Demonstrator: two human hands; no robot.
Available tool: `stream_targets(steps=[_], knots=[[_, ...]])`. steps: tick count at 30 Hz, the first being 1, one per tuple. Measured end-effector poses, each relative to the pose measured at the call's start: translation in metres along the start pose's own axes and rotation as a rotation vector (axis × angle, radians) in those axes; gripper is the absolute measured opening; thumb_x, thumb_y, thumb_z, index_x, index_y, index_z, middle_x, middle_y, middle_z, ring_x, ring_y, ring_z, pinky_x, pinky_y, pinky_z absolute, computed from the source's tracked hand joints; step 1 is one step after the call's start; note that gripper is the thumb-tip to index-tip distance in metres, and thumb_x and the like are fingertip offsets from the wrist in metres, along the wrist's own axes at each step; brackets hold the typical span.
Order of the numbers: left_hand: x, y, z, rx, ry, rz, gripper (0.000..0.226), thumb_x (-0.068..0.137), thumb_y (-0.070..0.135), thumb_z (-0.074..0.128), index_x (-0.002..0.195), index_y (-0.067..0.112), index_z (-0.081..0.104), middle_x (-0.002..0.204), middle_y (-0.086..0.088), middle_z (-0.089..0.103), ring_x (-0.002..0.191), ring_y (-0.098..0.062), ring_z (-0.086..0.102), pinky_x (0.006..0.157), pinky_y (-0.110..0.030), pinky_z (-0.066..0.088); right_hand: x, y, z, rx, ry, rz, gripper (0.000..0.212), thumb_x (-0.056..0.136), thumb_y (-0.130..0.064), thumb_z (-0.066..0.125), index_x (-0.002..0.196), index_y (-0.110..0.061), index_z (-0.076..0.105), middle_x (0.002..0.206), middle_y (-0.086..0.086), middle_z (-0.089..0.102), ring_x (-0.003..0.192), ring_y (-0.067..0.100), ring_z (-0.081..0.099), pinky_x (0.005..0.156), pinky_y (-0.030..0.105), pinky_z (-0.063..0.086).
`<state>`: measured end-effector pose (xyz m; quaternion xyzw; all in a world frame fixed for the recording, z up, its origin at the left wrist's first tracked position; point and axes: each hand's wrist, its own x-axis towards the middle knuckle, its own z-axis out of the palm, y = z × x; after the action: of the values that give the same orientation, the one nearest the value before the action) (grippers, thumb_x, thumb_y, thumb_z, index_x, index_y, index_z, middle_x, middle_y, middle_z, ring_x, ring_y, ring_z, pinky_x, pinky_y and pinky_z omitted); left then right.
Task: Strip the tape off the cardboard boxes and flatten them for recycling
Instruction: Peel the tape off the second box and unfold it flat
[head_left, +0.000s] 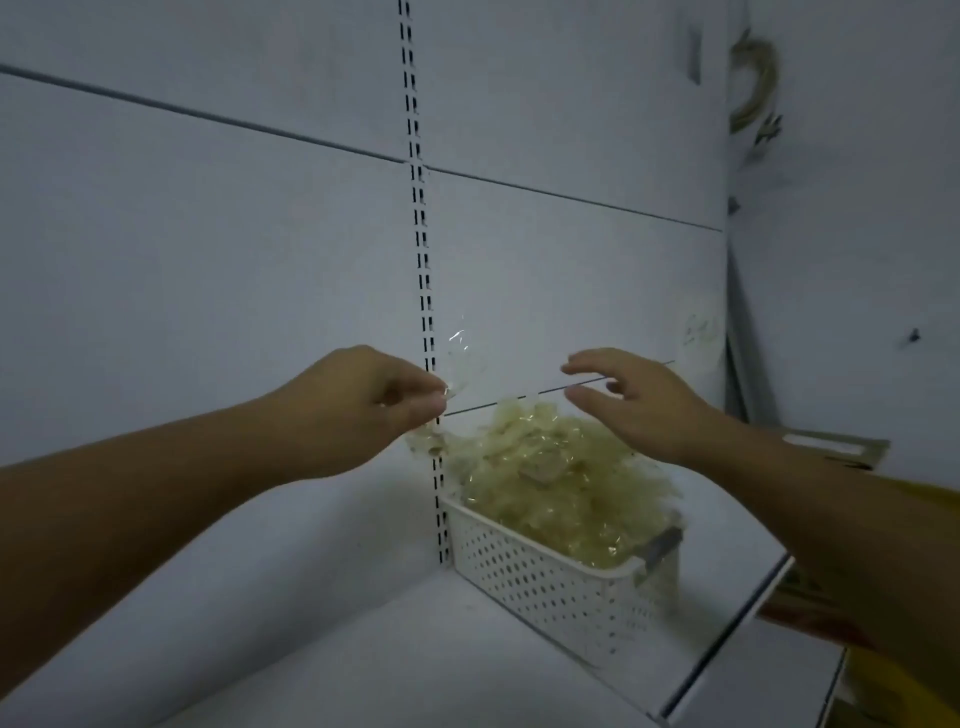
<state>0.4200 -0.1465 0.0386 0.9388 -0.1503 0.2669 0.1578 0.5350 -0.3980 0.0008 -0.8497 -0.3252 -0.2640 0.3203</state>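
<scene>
Left hand (374, 410) pinches a clear, crumpled tape strip (460, 364) (light, clingy; likely best held at one end); right hand (634, 405) hovers spread, holding nothing.

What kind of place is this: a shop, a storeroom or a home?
Probably a shop storeroom, though that is uncertain. The white back panels carry a slotted upright, like retail shelving; a perforated basket on the shelf is heaped with stripped tape; what looks like flattened cardboard lies at the right.

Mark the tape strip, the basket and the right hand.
tape strip (460, 364): head view, its clear middle.
basket (545, 579): head view, perforated side wall.
right hand (641, 402): head view, back of hand.
</scene>
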Motion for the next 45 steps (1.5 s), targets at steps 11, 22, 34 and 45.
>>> stream_targets(steps=[11, 22, 34, 45], knots=[[0.107, -0.027, 0.13, 0.08, -0.033, -0.184, 0.049, 0.1, 0.039, 0.03, 0.095, 0.002, 0.062, 0.094, -0.017, 0.061, 0.083, -0.026, 0.058, 0.077, -0.035, 0.045, 0.02, 0.056, 0.107, -0.227, -0.757, 0.006, 0.071, 0.082, -0.074, 0.03, 0.129, -0.023, 0.043, 0.133, 0.006, 0.051, 0.112, 0.023, 0.05, 0.088, 0.031, 0.035], [0.1, -0.034, 0.21, -0.049, -0.434, -0.244, 0.03, 0.1, 0.019, 0.035, 0.116, 0.012, 0.059, 0.124, -0.01, 0.057, 0.117, -0.026, 0.051, 0.101, -0.035, 0.04, 0.008, 0.092, 0.11, 0.408, -0.427, 0.27, 0.086, 0.066, -0.078, 0.046, 0.132, -0.029, 0.019, 0.138, -0.002, 0.028, 0.115, 0.014, 0.04, 0.095, 0.028, 0.04], [0.089, -0.039, 0.218, 0.467, -0.397, -0.098, 0.043, 0.094, 0.035, 0.044, 0.133, 0.018, 0.043, 0.131, -0.004, 0.049, 0.122, -0.024, 0.045, 0.096, -0.046, 0.039, 0.027, 0.09, 0.108, 0.086, -0.87, 0.076, 0.077, 0.079, -0.076, 0.035, 0.141, -0.029, 0.034, 0.142, 0.005, 0.044, 0.123, 0.021, 0.044, 0.096, 0.032, 0.031], [0.052, -0.026, 0.209, -0.339, 0.015, -0.358, 0.035, 0.089, 0.035, 0.057, 0.121, 0.022, 0.061, 0.103, 0.012, 0.053, 0.093, 0.0, 0.055, 0.076, -0.012, 0.046, 0.002, 0.084, 0.1, 0.211, -0.691, -0.005, 0.097, 0.07, -0.082, 0.027, 0.148, -0.027, 0.009, 0.152, 0.0, 0.028, 0.136, 0.021, 0.032, 0.112, 0.04, 0.026]])
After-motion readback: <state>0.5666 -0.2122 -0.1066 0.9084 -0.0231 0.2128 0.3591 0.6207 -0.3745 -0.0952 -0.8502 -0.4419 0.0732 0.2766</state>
